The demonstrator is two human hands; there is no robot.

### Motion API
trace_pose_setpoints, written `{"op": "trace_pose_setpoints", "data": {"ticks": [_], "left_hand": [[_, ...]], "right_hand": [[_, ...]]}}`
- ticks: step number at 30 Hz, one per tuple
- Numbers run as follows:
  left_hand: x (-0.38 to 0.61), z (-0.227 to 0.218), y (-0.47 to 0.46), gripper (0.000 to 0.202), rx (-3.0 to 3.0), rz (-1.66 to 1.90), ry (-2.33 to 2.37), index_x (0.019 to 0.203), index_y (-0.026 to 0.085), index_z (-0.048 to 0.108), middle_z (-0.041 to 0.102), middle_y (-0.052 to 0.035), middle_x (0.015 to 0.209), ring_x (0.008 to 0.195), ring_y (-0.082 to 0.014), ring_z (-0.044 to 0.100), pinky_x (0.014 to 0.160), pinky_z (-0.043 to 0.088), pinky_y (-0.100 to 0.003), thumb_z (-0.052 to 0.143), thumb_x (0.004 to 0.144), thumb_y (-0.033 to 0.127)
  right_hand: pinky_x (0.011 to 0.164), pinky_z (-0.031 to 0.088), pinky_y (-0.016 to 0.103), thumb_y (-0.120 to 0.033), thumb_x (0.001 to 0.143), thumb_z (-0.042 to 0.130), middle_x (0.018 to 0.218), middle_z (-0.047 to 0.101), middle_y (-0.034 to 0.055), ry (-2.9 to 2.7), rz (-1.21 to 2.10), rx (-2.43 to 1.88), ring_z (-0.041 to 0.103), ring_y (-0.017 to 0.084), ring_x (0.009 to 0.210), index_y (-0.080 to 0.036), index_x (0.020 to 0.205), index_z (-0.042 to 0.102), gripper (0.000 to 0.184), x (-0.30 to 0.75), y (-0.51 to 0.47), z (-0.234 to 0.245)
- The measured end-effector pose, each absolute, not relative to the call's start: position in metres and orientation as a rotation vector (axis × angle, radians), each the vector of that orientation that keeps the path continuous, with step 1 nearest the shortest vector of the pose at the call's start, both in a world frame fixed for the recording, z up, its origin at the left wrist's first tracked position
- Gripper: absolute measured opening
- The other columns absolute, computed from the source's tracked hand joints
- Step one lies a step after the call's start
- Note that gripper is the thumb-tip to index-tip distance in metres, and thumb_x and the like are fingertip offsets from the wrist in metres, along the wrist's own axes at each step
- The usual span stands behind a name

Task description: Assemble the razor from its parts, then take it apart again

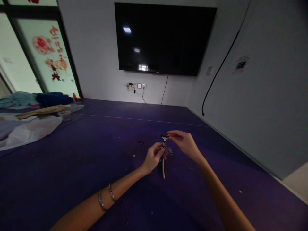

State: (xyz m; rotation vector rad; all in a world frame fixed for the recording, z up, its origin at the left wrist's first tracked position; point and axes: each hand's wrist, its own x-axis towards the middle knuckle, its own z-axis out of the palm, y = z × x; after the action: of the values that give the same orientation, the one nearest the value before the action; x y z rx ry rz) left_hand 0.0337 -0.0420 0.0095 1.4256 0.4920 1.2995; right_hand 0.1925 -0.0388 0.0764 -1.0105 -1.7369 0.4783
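Near the middle of the purple floor, my left hand [154, 156] is closed round the lower part of a small grey-and-black item [164, 141]; its exact kind is too small to tell. From below that hand hangs a pale, slightly curved strip [164, 170]; whether it joins the item is hidden by my fingers. My right hand [182, 140] pinches the dark right end of the crosspiece at the item's top. Just right of my left fingertips shows a small clear printed piece [169, 150]. A short black piece [141, 142] lies on the floor to the left.
Small white scraps dot the purple floor [96, 179]. To the left lie white plastic sheeting [36, 128], a clear cup [64, 115] and blue cloth [54, 98]. A television [166, 38] hangs on the far wall; a black cable [220, 69] dangles along the right wall.
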Motion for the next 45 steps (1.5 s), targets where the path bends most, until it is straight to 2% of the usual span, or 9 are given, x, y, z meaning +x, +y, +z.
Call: {"op": "trace_pose_setpoints", "data": {"ticks": [14,26,38,42,45], "left_hand": [[0.033,0.005,-0.037,0.023,1.491,1.298,0.478,0.092,0.013,0.054,0.06,-0.0027,0.07,0.053,-0.0101,0.054,0.055,0.042,-0.024,0.057,0.082,0.034],[0.031,0.01,-0.038,0.029,1.478,1.26,0.471,0.092,0.013,0.054,0.06,-0.0027,0.07,0.052,-0.01,0.055,0.054,0.042,-0.024,0.058,0.08,0.038],[0.033,0.014,-0.039,0.029,1.448,1.257,0.473,0.09,0.013,0.055,0.06,-0.0015,0.067,0.05,-0.0106,0.056,0.053,0.044,-0.025,0.06,0.078,0.039],[0.032,0.015,-0.038,0.028,1.429,1.254,0.481,0.089,0.013,0.056,0.061,-0.002,0.066,0.05,-0.0111,0.056,0.052,0.045,-0.025,0.061,0.077,0.037],[0.031,0.019,-0.035,0.026,1.412,1.246,0.504,0.086,0.013,0.057,0.064,-0.0033,0.069,0.053,-0.0124,0.059,0.056,0.046,-0.026,0.063,0.074,0.035]], "right_hand": [[0.079,0.052,0.032,-0.02,0.077,0.056,0.089,0.07,0.0047,-1.794,0.367,-1.015,0.065,0.017,0.083,-0.019,0.089,0.067,0.016,0.188,-0.044,0.081],[0.076,0.05,0.032,-0.016,0.078,0.054,0.083,0.068,0.0037,-1.791,0.348,-0.984,0.066,0.017,0.081,-0.02,0.096,0.054,0.02,0.185,-0.047,0.083],[0.073,0.049,0.03,-0.018,0.077,0.054,0.081,0.065,0.0032,-1.788,0.347,-0.969,0.065,0.016,0.078,-0.02,0.086,0.051,0.01,0.185,-0.05,0.085],[0.076,0.05,0.03,-0.019,0.077,0.054,0.083,0.065,0.0037,-1.77,0.407,-0.967,0.065,0.016,0.081,-0.02,0.091,0.051,0.014,0.186,-0.048,0.083],[0.076,0.05,0.03,-0.022,0.078,0.055,0.093,0.065,0.0057,-1.779,0.432,-0.992,0.064,0.016,0.084,-0.02,0.097,0.054,0.019,0.186,-0.045,0.081]]}}
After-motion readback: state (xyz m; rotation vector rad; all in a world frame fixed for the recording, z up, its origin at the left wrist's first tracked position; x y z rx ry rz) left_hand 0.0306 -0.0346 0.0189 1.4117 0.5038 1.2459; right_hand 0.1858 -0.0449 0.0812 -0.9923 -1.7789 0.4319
